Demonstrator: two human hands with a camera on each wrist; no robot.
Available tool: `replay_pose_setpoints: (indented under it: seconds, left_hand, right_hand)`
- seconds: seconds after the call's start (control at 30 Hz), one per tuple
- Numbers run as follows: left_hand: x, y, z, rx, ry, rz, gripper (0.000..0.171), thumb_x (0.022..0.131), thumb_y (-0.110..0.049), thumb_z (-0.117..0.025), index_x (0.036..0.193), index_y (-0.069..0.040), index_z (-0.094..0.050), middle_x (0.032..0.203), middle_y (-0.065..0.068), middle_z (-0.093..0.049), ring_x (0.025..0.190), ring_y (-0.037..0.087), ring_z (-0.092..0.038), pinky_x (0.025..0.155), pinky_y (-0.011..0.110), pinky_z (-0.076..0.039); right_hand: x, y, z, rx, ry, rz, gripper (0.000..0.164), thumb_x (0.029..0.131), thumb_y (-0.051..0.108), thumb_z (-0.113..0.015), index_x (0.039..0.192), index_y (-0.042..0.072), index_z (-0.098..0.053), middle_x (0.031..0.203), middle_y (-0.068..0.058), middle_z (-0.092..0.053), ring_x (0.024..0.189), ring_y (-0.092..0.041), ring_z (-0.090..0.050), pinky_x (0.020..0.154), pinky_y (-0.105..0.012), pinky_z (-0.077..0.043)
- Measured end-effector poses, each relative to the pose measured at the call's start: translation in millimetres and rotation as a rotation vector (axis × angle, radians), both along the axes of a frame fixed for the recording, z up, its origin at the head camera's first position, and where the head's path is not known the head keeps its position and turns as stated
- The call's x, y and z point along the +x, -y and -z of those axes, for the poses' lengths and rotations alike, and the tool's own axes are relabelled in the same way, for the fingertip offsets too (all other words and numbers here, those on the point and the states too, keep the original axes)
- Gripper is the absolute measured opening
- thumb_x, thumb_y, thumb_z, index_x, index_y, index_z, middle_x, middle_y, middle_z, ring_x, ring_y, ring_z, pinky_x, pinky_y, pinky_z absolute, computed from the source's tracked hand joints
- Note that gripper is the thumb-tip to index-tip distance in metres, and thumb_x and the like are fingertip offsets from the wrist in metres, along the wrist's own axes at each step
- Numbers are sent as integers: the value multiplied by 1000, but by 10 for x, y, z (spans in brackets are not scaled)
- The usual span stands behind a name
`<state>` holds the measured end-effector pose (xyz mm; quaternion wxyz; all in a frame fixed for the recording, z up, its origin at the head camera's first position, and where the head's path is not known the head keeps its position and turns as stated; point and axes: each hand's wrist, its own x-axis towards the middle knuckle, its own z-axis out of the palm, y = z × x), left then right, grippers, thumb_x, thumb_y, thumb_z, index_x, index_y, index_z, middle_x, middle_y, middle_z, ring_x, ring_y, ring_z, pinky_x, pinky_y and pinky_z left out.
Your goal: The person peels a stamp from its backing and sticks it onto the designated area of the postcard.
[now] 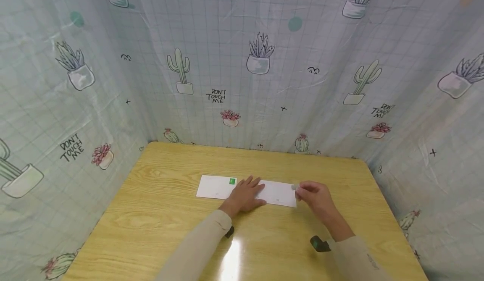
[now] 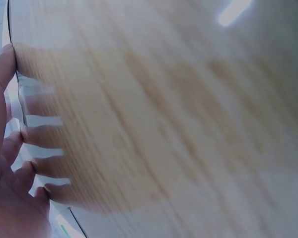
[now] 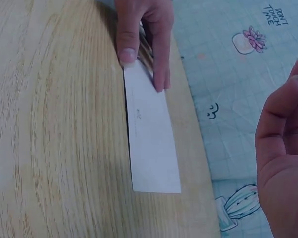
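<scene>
A white paper piece with a small green square sticker at its upper right corner lies flat on the table. To its right lies a second white paper piece, also seen in the right wrist view. My left hand rests with fingers spread on the paper, covering where the two pieces meet or part. At the second piece's upper right corner, my right hand pinches a small pale greyish-green square. In the right wrist view the curled right fingers hide that square.
The wooden table has light glare near its front. A patterned curtain encloses its back and sides. Dark devices, one near the right wrist, show beside both forearms.
</scene>
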<state>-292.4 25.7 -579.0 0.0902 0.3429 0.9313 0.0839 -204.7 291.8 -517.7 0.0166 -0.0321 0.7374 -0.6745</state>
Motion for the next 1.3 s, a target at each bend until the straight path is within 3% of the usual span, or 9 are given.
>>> replay_pose_setpoints:
  seconds: [0.23,0.5,0.83,1.03,1.3]
  left_hand:
    - [-16,25,-22,-7,17,-4,68,98,-61,-45,155,-26,-32,167,0,-19,155,29,-16,125,50,-20]
    - [-21,53,-13,8,9,-8,69,97,-60,-47,154,-24,-36,165,3,-25,154,31,-21,123,51,-24]
    - [-1,97,-1,42,-10,-3,68,96,-63,-47,151,-25,-41,164,4,-28,152,33,-24,122,50,-27]
    - [10,131,-151,94,-20,-18,68,96,-63,-46,152,-25,-39,165,5,-26,153,34,-23,121,53,-28]
    - [-9,188,-516,193,-9,-9,70,96,-65,-44,154,-27,-36,164,2,-28,154,31,-21,123,51,-24]
  right_hand:
    - [-30,60,-62,-158,-21,10,7,95,10,-65,95,11,-72,87,5,-69,80,-8,-65,79,-22,-58]
    - [-61,144,-179,-319,-117,-73,27,97,-6,-54,92,13,-73,84,4,-70,77,-9,-65,74,-21,-57]
    - [-71,279,-339,-462,-69,-22,28,97,-4,-55,89,14,-74,82,2,-72,74,-10,-66,70,-20,-57]
    - [-64,322,-406,-514,-71,-11,29,96,-6,-55,88,13,-76,81,1,-73,72,-11,-67,69,-21,-58]
    - [-54,376,-444,-514,-31,21,25,95,-3,-59,87,13,-76,81,1,-73,72,-10,-67,68,-21,-58]
